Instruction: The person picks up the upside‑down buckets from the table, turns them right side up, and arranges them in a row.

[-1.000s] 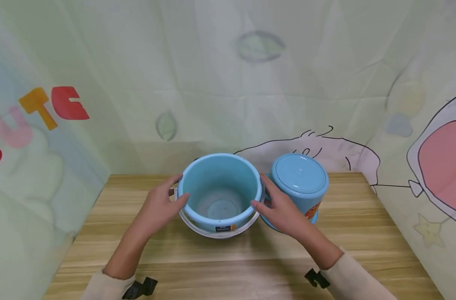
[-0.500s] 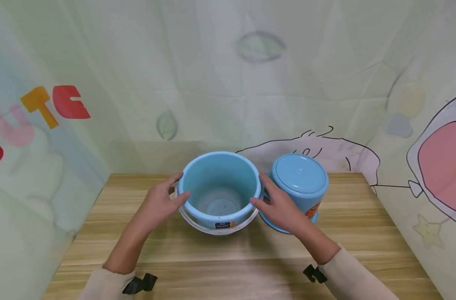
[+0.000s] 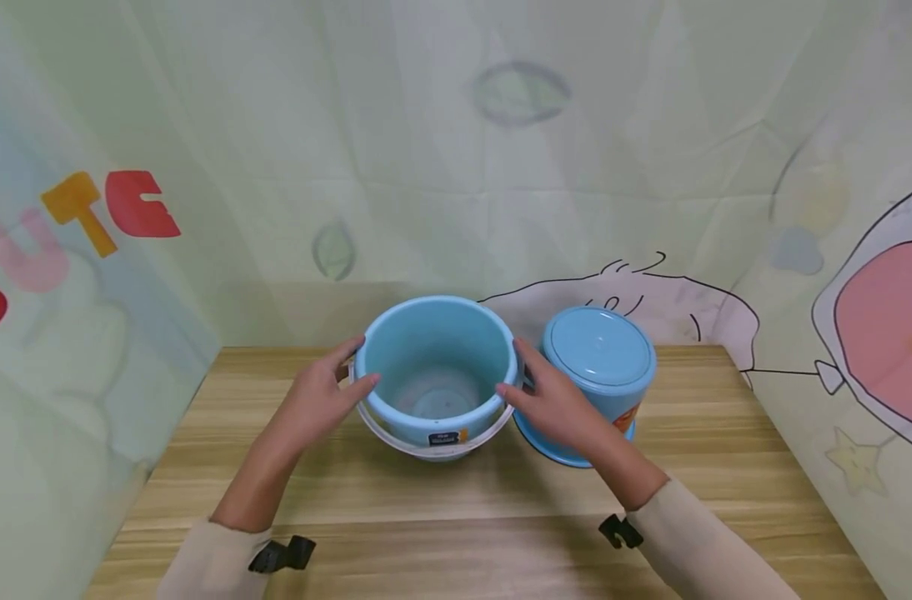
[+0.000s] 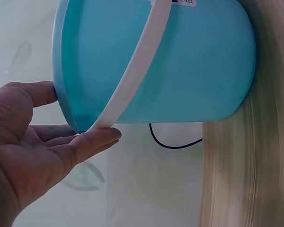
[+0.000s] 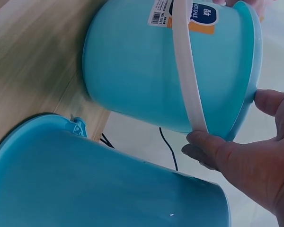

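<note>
A light-blue bucket (image 3: 433, 421) stands upright on the wooden table, its inside showing from above. Its white handle (image 3: 438, 451) hangs down across the front, just below a dark label. My left hand (image 3: 323, 398) grips the left side of the rim, thumb over the edge and fingers outside. On the opposite side my right hand (image 3: 549, 400) holds the rim the same way. In the right wrist view the fingers (image 5: 210, 144) lie by the handle's end. A second blue bucket (image 3: 600, 350) stands upside down just right of my right hand, partly hidden by it.
The wooden table (image 3: 396, 542) meets a printed curtain (image 3: 418, 167) at its back edge, and more curtain flanks both sides. Black wrist-strap pieces (image 3: 282, 554) sit at the cuffs. A thin dark cord-like line (image 5: 168, 146) shows behind the bucket in the right wrist view.
The bucket has shifted slightly back toward the curtain, with both hands still on its rim. The right hand has moved a little left; the upside-down bucket stays put.
</note>
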`<state>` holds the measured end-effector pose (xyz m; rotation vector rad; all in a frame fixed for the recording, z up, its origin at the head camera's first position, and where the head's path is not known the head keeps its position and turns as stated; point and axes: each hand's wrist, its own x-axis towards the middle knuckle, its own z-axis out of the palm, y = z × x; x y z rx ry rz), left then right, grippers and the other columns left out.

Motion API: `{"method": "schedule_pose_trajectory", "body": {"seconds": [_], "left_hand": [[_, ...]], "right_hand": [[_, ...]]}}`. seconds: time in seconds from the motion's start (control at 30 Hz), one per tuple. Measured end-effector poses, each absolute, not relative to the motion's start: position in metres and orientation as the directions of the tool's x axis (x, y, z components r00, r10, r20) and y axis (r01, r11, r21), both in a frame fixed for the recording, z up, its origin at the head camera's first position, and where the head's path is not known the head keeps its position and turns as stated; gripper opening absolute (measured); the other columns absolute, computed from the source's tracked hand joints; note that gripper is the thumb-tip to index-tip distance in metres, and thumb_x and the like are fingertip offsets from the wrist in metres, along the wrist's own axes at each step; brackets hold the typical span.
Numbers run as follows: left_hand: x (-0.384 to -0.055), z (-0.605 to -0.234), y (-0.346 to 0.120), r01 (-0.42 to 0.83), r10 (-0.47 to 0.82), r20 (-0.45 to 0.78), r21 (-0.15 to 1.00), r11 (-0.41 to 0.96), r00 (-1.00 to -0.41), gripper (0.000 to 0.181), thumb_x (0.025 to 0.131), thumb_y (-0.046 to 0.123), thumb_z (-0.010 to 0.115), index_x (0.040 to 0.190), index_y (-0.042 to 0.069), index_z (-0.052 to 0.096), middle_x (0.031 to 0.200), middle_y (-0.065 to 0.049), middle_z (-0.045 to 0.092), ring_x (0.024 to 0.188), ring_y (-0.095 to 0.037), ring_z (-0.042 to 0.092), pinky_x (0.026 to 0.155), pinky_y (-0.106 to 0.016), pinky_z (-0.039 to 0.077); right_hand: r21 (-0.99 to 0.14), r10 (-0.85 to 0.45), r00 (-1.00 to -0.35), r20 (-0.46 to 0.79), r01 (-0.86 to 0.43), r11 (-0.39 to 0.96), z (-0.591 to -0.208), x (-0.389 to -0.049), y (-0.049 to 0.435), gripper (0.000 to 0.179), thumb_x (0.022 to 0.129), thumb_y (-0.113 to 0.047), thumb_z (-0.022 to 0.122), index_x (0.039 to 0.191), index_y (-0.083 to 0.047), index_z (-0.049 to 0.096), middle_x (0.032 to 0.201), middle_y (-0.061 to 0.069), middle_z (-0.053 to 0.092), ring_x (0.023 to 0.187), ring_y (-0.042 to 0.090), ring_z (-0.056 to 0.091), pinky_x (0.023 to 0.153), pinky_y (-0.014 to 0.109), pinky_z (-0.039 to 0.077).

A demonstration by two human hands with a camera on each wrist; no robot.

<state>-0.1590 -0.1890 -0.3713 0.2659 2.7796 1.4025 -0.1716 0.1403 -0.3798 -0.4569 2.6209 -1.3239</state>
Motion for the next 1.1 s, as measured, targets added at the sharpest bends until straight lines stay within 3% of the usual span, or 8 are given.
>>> {"method": "schedule_pose_trajectory", "body": {"seconds": [0.4,1.1], "left_hand": [[-0.17,-0.372,-0.192,0.142,0.171,0.051,0.805,0.576,-0.984,0.071,0.103,0.024,0.065,0.158,-0.006,0.031,0.158,-0.03,0.04,0.139,-0.051,0.047,0.098,-0.056,0.054],[-0.193,-0.369,-0.199,0.138,0.17,0.049,0.811,0.568,-0.984,0.069,0.103,0.021,0.062,0.158,-0.006,0.031,0.158,-0.032,0.039,0.136,-0.052,0.05,0.101,-0.057,0.052]], "right_hand": [[-0.801,-0.409,-0.912,-0.019,-0.231,0.552,-0.375,-0.183,0.139,0.079,0.104,-0.03,0.062,0.166,-0.011,0.017,0.165,0.015,0.035,0.147,0.038,0.044,0.108,0.06,0.048],[-0.821,-0.452,-0.892,-0.001,-0.258,0.509,-0.374,-0.208,0.13,0.077,0.106,-0.027,0.059,0.166,-0.01,0.013,0.166,0.016,0.033,0.149,0.04,0.04,0.109,0.061,0.046]]}}
